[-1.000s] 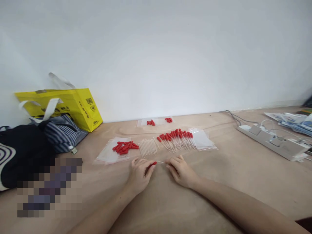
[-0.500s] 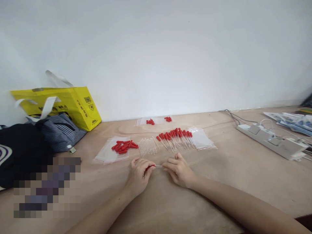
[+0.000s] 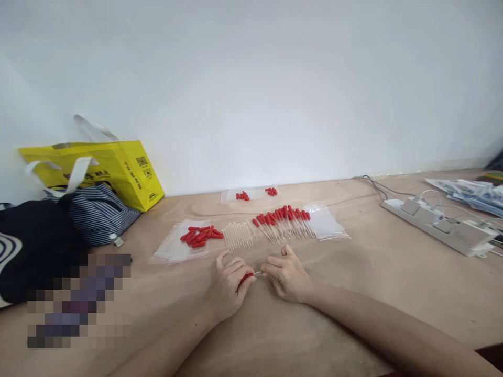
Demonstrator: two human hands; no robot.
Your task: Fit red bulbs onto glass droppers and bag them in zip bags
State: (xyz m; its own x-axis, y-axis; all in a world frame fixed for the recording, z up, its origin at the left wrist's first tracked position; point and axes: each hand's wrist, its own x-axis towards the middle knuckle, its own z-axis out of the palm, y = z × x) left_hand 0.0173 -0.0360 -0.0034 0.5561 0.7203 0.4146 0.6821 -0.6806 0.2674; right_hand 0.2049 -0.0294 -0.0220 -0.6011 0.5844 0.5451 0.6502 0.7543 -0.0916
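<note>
Near the table's front, my left hand [image 3: 231,287] is closed round a red rubber bulb [image 3: 245,279], much of it hidden by the fingers. My right hand [image 3: 286,273] pinches a thin, clear dropper tube [image 3: 258,273]. Its left end meets the bulb at my left fingertips; how far it sits inside I cannot tell. Just beyond my hands lie a row of bare dropper tubes [image 3: 238,235] and, to their right, a row of droppers fitted with red bulbs [image 3: 283,217]. Loose red bulbs [image 3: 200,236] are heaped on clear plastic bags [image 3: 167,250] at the left.
More clear bags [image 3: 330,225] lie right of the droppers. By the wall are small red bulbs [image 3: 242,196] on plastic. A power strip [image 3: 432,225] with cables stands at the right, near packets [image 3: 467,191]. A yellow bag [image 3: 145,183] and a striped bag [image 3: 100,214] fill the left.
My left hand has shifted slightly right and nearer to me, and less of the tube shows between my hands. My right hand has barely moved.
</note>
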